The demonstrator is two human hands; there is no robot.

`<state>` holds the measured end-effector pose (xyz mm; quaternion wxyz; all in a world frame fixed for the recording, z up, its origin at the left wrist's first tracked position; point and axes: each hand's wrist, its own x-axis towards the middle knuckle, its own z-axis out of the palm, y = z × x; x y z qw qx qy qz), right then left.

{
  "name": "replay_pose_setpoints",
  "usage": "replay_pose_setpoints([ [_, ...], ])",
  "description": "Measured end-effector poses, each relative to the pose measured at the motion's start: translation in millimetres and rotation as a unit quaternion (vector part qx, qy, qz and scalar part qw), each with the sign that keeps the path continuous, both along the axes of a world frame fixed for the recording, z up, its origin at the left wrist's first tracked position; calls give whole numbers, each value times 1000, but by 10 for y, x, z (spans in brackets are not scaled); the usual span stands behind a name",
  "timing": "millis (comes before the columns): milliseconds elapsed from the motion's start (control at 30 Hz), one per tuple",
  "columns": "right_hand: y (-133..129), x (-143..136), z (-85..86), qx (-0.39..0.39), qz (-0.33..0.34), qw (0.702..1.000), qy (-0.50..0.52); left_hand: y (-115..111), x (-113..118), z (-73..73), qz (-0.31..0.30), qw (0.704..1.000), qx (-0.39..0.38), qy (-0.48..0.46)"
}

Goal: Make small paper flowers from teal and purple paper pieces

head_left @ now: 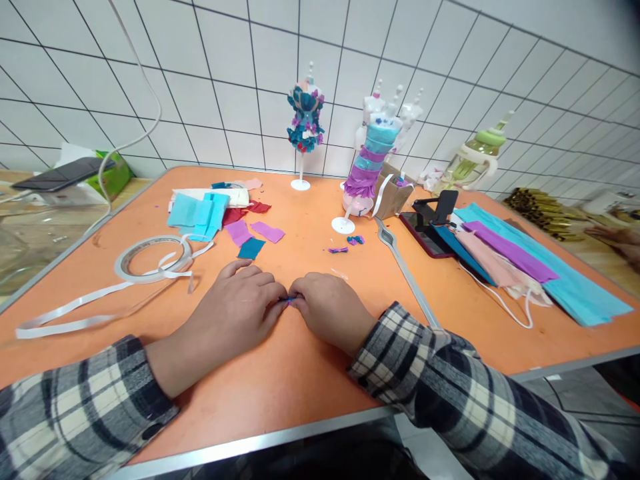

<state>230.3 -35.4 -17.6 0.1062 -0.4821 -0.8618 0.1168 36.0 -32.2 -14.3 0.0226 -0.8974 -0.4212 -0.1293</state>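
Between my fingertips, near the middle of the orange table (pixel 270 387), is a tiny blue and purple piece (pixel 289 301), mostly hidden. My left hand (pixel 237 310) pinches its left end, and my right hand (pixel 327 310) pinches its right end. Beyond my right hand lie a small twisted purple piece (pixel 338 250) and a blue-purple one (pixel 355 240). Purple (pixel 268 231) and dark blue (pixel 251 249) paper scraps lie beyond my left hand, beside light blue sheets (pixel 205 213). A roll of white tape (pixel 125 260) with loose strips sits on the left.
Small dressed mannequins on stands (pixel 305 120) (pixel 373 157) stand at the back by the tiled wall. Tweezers (pixel 393 243), a phone (pixel 425 237), coloured paper strips (pixel 510 250) and a bottle (pixel 473 160) are on the right. Another person's hand (pixel 617 237) shows at the far right.
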Motion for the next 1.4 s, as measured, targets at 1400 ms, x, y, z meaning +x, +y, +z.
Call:
replay_pose_setpoints([
  [1400,-30,24,29,49,19,997,-59,-1,-36,7,-15,1000,15,18],
])
